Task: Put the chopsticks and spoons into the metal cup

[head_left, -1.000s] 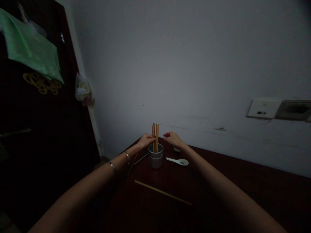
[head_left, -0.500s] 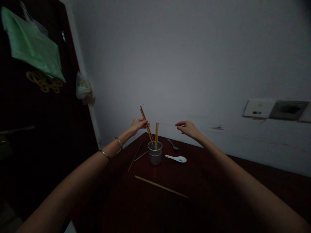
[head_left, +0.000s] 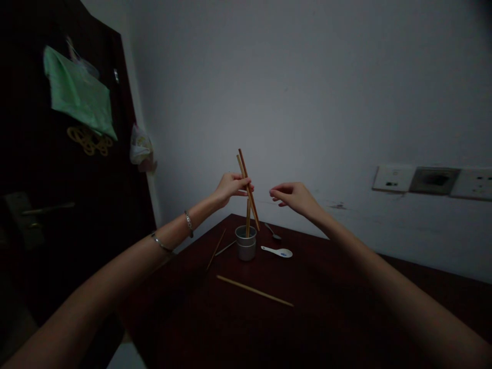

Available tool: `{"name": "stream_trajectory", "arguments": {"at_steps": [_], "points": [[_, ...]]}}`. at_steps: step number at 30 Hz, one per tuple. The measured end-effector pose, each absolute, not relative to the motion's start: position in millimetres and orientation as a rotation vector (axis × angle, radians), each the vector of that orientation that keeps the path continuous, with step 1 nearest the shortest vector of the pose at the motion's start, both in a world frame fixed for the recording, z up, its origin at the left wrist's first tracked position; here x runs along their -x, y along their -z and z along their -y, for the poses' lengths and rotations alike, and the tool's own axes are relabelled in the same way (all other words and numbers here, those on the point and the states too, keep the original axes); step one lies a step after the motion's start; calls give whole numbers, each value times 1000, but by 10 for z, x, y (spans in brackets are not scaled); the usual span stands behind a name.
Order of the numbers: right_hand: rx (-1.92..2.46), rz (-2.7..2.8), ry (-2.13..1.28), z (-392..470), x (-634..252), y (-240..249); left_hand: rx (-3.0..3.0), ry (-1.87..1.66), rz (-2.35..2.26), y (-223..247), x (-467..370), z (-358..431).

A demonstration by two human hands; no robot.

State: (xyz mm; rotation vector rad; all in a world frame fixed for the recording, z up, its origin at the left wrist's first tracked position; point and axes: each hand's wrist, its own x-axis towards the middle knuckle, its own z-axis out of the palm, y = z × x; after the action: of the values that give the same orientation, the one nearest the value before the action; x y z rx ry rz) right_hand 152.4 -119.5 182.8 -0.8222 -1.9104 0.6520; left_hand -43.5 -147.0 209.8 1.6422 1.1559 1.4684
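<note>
My left hand (head_left: pixel 233 187) is closed around two wooden chopsticks (head_left: pixel 243 166), gripping them near their middle. They slant across the front of the upright chopsticks (head_left: pixel 248 218) that stand in a grey metal cup (head_left: pixel 246 248). The lower tips of the held chopsticks hang just right of the cup's rim. To the right, my right hand (head_left: pixel 292 197) is raised with thumb and index fingertips drawn together; nothing shows between them. A white ceramic spoon (head_left: pixel 279 252) lies beside the cup, and a metal spoon (head_left: pixel 273 233) is behind it.
A single light chopstick (head_left: pixel 254 291) lies in front of the cup on the dark red table (head_left: pixel 230 328). Left of the cup rest a brown stick (head_left: pixel 216 249) and a greyish stick (head_left: pixel 226 248). Behind stands the wall with sockets (head_left: pixel 434 182); a dark door (head_left: pixel 126 215) is at left.
My left hand has moved right with its chopsticks, lifting their tips out of the cup and across the standing ones. My right hand has come slightly left. The camera view has shifted.
</note>
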Motion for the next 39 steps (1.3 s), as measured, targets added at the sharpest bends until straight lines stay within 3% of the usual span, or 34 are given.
{"name": "stream_trajectory", "arguments": {"at_steps": [15,25,30,36,39], "points": [[793,1911,-1049,1693,-1423,-1668,-1723,-1331,-1106,-2055,150,1863],[963,1860,-1027,1459,-1563,-1528,-1692,-1322,-1182,-1913,464,1519],[1223,1579,-1184,1168,-1952,-1065,-1672,-1118,-1589,-1727,1175,1174],[1491,1520,-1317,1009,-2297,-271,-1614,-536,-2162,-1015,1872,1112],[1614,1661,-1269,979,-2294,-12,-1628,-492,-2211,-670,1963,1194]]}}
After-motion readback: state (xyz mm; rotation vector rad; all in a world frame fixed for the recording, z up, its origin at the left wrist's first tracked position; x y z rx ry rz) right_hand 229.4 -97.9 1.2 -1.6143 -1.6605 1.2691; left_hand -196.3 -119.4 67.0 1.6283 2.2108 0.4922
